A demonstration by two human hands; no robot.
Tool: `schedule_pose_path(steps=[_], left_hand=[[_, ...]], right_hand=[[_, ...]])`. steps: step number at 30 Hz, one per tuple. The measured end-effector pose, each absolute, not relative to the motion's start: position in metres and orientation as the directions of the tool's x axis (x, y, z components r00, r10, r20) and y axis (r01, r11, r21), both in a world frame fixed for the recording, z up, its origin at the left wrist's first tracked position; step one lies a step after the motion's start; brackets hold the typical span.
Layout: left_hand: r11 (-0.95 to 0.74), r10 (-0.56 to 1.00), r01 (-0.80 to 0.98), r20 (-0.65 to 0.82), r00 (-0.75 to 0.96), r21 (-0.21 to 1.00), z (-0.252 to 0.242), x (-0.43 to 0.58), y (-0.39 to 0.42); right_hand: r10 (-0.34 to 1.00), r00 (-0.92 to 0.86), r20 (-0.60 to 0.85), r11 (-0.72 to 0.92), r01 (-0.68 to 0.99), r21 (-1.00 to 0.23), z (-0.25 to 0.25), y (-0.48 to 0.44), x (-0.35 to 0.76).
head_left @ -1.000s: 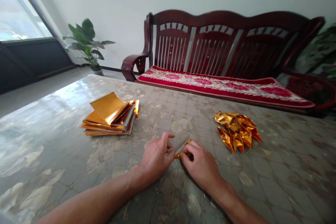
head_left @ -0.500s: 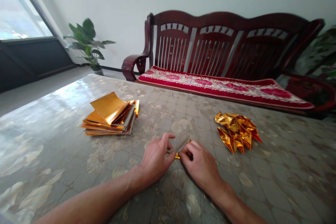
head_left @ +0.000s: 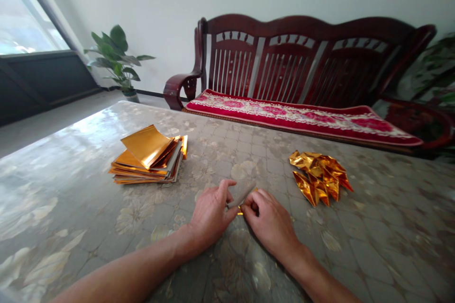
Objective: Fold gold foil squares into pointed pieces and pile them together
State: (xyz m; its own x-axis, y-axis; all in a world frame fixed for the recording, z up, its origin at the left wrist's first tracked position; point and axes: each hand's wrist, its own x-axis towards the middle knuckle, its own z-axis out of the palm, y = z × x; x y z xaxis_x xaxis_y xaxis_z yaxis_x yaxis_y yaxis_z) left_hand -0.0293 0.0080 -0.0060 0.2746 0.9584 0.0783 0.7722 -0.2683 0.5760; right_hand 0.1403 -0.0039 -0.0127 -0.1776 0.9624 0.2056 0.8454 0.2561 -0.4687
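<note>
Left grip (head_left: 210,210) and right grip (head_left: 272,225) are both almost shut, and they pinch one small foil strip (head_left: 242,194) between them. Left grip is curled, with its thumb and first finger at the low end of the strip. Right grip bends its fingers over the other end, where a bit of shiny gold shows. The strip sits at a slant, dull gray on top. It looks folded, but the fingers hide much of it, so it is hard to tell how many folds it has.

Both arms reach in from the near edge of a stone-like surface (head_left: 71,199) with a flower print, and the grips rest just above it, close to the strip.

Up and to the left of the strip lies a stack of flat gold sheets (head_left: 147,161). Many sheets are in it, and the top one curls up at a corner. Up and to the right of the strip lies a heap of folded gold pieces (head_left: 320,179), all crinkled and pointy. So some foil is folded, and a lot is not yet folded.

Far past the strip stands a dark wood bench (head_left: 302,57) with a red cushion (head_left: 302,118), and a green plant (head_left: 113,54) stands by the wall.
</note>
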Motion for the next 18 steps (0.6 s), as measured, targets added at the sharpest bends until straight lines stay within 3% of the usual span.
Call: schedule_pose_path(steps=[18], left_hand=[[-0.258, 0.962, 0.764, 0.083, 0.26, 0.592, -0.0051, -0.0287, 0.0068]], right_hand=[[0.947, -0.229, 0.227, 0.314, 0.816, -0.486, -0.0135, -0.0045, 0.1435]])
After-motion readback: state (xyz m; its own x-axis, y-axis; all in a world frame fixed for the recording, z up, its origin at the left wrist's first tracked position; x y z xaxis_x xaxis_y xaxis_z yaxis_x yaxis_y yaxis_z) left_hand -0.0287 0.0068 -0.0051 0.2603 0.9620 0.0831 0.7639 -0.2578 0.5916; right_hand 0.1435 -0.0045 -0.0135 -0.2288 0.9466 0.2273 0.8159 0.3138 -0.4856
